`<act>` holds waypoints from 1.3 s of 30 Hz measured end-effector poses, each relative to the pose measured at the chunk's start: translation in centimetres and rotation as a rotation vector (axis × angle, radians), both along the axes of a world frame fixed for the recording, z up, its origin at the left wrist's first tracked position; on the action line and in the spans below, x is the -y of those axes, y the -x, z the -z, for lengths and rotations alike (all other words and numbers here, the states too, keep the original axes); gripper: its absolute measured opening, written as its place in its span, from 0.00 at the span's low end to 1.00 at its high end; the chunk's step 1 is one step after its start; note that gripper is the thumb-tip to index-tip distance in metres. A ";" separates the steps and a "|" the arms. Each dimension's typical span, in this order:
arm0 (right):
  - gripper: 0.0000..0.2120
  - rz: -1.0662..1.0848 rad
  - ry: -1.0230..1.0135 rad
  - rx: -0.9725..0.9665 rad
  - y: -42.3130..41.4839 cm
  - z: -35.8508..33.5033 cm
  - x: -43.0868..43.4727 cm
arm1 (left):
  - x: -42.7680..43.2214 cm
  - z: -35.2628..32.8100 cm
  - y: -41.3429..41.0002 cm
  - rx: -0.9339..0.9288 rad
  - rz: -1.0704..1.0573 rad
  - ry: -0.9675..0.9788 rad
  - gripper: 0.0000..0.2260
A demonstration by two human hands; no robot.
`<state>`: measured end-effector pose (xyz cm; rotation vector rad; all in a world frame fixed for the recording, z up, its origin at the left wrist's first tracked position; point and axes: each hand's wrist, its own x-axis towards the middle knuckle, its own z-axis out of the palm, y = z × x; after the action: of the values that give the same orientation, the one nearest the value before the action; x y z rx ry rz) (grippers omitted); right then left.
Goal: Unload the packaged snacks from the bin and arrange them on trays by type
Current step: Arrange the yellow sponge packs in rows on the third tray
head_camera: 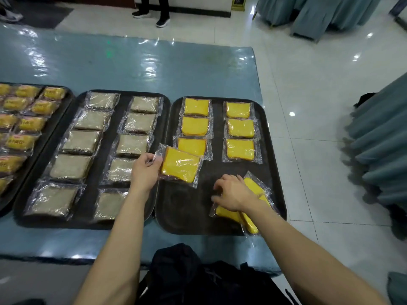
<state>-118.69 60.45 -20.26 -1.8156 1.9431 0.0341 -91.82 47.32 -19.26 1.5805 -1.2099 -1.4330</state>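
Fingers [152,160] pinch a packet [180,167] over the glossy blue table [132,69], white tiled floor [308,89] around.

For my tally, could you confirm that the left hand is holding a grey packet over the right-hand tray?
Not quite: in the head view the left hand holds a yellow packet, not a grey one, over the right-hand tray.

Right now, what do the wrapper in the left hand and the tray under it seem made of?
Wrapper: thin clear plastic film, glossy; it crinkles and catches glare. Tray: probably dark moulded plastic, matt finish, rounded corners; the exact material is unclear.
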 end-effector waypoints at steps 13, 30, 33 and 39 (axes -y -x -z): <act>0.05 0.736 0.021 0.733 -2.8 -0.8 4.3 | -1.2 1.3 1.3 0.016 0.035 -0.128 0.02; 0.10 0.669 0.004 0.431 -2.5 1.9 6.0 | -0.6 3.4 3.4 0.796 0.188 0.142 0.04; 0.12 0.647 0.027 0.425 -2.6 1.6 6.1 | -0.6 3.3 3.4 0.784 0.161 0.156 0.05; 0.13 0.600 0.092 0.403 -1.2 -0.8 4.3 | -1.0 2.5 3.2 0.821 0.196 0.240 0.10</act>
<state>-117.46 56.13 -19.44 -1.1070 2.1146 -0.5762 -94.97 48.35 -21.77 1.9780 -1.9541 -0.6787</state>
